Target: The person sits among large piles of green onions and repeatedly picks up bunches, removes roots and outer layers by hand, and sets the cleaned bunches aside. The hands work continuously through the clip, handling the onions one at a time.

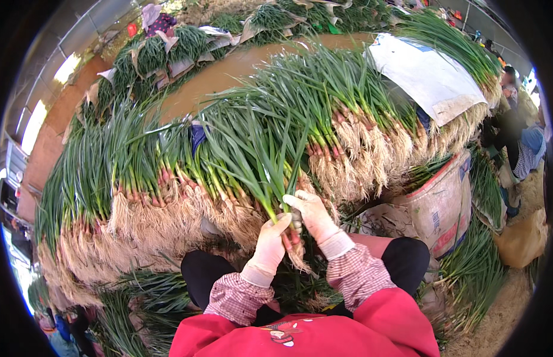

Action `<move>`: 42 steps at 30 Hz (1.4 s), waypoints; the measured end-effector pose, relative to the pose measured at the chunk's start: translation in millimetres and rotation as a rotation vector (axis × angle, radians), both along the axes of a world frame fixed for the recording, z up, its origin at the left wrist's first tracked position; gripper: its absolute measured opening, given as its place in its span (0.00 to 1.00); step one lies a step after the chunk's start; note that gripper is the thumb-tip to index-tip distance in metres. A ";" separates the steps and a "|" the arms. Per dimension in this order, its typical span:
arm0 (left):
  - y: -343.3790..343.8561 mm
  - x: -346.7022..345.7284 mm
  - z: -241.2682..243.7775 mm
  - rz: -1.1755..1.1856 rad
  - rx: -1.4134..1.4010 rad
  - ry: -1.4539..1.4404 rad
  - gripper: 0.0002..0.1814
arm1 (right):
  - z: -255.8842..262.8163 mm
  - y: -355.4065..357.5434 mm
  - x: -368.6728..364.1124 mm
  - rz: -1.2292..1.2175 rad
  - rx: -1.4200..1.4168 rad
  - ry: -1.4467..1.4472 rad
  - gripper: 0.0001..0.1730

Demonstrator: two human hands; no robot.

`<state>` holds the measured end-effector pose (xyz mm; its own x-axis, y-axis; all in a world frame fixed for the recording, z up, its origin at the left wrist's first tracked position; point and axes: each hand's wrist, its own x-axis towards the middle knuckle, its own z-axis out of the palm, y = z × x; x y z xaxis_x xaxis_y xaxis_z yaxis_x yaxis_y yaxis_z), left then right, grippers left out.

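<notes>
Between my two gloved hands is a small bunch of green onions (268, 203), its reddish stem bases and pale roots hanging down towards my lap. My left hand (271, 238) is closed around the lower stems. My right hand (311, 212) touches the stems just above and to the right, its thumb and forefinger near the leaves; whether it grips any is unclear. Just beyond both hands lies a long curved row of green onions (231, 178), leaves pointing away and stringy roots towards me.
A white woven sack (428, 76) covers part of the row at the right. An upright sack (441, 205) stands by my right knee. Loose onions (472, 267) lie on the ground. Muddy water (223, 73) runs behind the row. A person (517, 129) is at the far right.
</notes>
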<state>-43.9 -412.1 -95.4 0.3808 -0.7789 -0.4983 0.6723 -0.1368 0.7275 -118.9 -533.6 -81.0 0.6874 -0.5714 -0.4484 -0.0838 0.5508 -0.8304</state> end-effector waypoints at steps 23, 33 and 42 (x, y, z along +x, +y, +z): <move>-13.7 32.3 11.7 -0.003 -0.095 -0.274 0.14 | 43.3 5.4 -29.5 0.529 -1.675 0.257 0.13; 21.6 5.3 -1.1 0.151 -0.157 0.145 0.11 | -27.9 23.6 26.5 0.007 -0.822 0.118 0.17; 36.7 23.4 37.0 0.270 -0.535 0.178 0.13 | 12.1 -72.6 -16.7 -0.057 -1.371 0.242 0.21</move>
<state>-20.5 -375.3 -58.4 0.5459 -0.8261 -0.1397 0.7498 0.4073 0.5215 -135.6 -606.3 -68.9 0.6354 -0.6710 0.3822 -0.3060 -0.6732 -0.6732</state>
